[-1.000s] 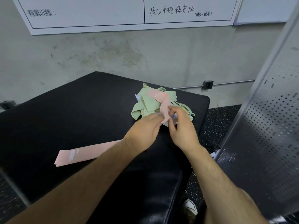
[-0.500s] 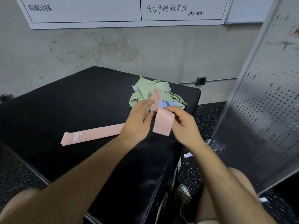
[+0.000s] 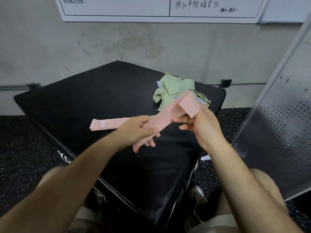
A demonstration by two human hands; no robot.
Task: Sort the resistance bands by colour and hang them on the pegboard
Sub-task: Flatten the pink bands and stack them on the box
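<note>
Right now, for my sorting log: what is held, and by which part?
One pink band: the left hand grips its lower end, the right hand pinches it at the fold near the top.

The held pink band is smeared by motion, so its edges are soft and any print on it is lost. Its near end slips under the left hand, whose fingers show only as tips below the strip. The right hand covers part of the fold it pinches.

The flat pink band on the bench runs right behind the left hand, hiding that end, and its white label is too small to read.

The pile of green bands buries pale lilac bands; only slivers peek out, so there's no counting them.

The top edge cuts off the whiteboard, and the right edge cuts off the pegboard. The bench half hides a shoe.
</note>
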